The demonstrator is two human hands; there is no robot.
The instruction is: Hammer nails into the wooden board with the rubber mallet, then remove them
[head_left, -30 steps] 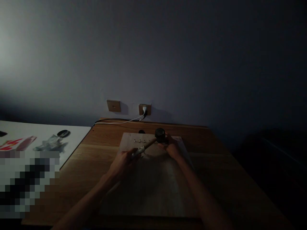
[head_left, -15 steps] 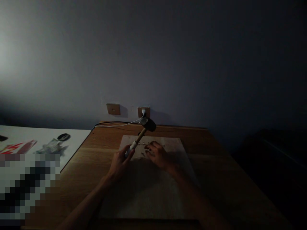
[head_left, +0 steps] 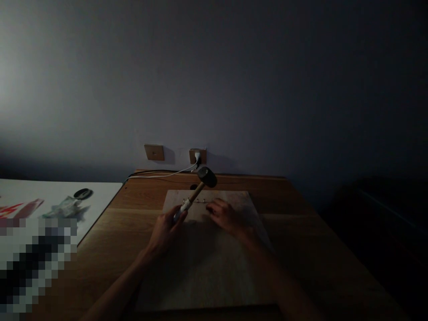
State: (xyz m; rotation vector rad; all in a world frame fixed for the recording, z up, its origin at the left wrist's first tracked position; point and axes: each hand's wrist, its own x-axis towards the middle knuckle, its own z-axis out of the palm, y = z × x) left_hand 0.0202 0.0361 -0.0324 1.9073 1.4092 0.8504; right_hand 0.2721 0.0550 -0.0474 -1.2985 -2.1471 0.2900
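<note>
My left hand [head_left: 167, 225] is wrapped round the handle of a mallet [head_left: 207, 176]. Its dark head points up and away over the far part of a pale wooden board [head_left: 207, 276]. Along the board's far side stands a row of several small metal pins [head_left: 198, 200], possibly nails or screws. At the right end of that row, my right hand [head_left: 225, 217] rests low with its fingers bent and drawn together at the tips. Whatever those fingertips hold is too dark and small to make out.
The board lies on a brown wooden table [head_left: 110, 240] against a wall. A plugged-in cable [head_left: 160, 175] runs along the back edge. On a white surface [head_left: 103, 189] at left are a round dark object [head_left: 83, 193], crumpled plastic [head_left: 68, 206] and a red-and-white packet [head_left: 22, 209].
My right hand's fingers have drawn closer together near the row of pins, and the hand sits slightly farther right. The mallet's head has dipped a little. My view has shifted slightly.
</note>
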